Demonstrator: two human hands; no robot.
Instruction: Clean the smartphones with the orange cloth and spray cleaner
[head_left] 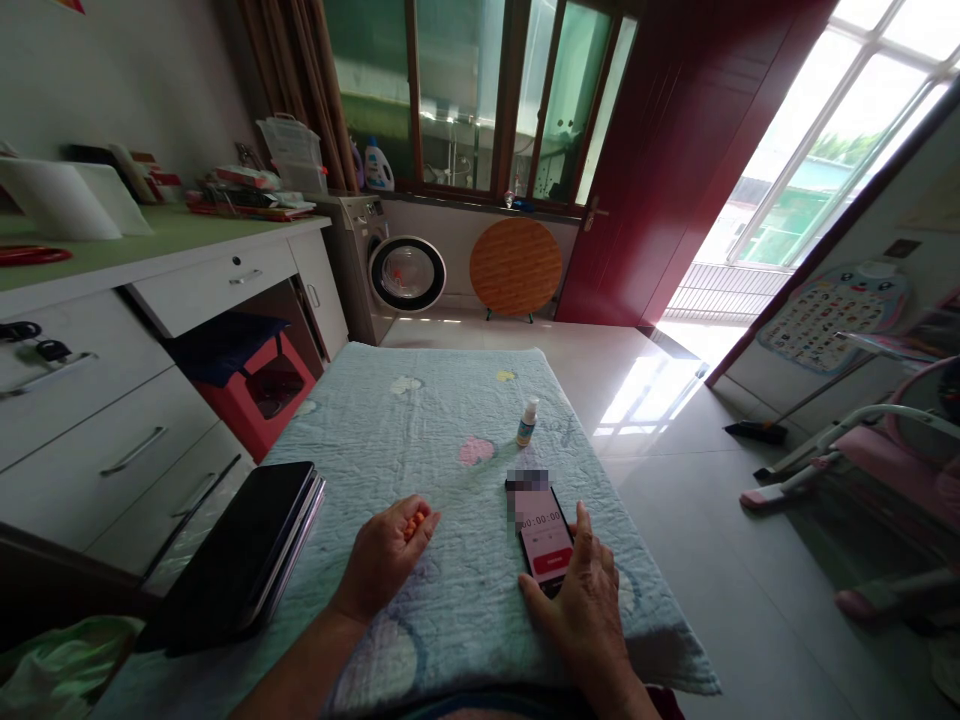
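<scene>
A pale blue quilted cloth (pixel 420 420), puckered in small squares and printed with soft pink, yellow and white shapes, covers the tabletop (pixel 675 672) in front of the person.

The left hand (pixel 386 560) rests on the cloth with its fingers half curled, cupping a few small orange pieces (pixel 413 523) against the palm. They are rounded and bright, too small to tell more.

The right hand (pixel 589 605) lies flat and spread, palm down. Its thumb and forefinger touch the near end of a phone (pixel 545 530) without gripping it. The phone is a slim dark slab lying face up on the cloth, just right of the middle. Its lit screen reads 00:00:00 over a red rounded button, and the top of the screen is blurred out.

Beyond the phone, apart from it, stands a small upright bottle (pixel 527 422) with a white cap and a blue-green label. The print on the label cannot be read.

At the left edge of the cloth lies a flat black case (pixel 240 555), glossy, with rounded corners and a thin pale rim.

A white cabinet with drawers (pixel 135 445) and metal bar handles runs along the left. A red plastic stool (pixel 255 385) is tucked under it.

Against the far wall stands a front-loading washing machine (pixel 405 272) with a round glass door. Next to it a round wood-grain board (pixel 515 267) stands on edge on the shiny tiled floor.
</scene>
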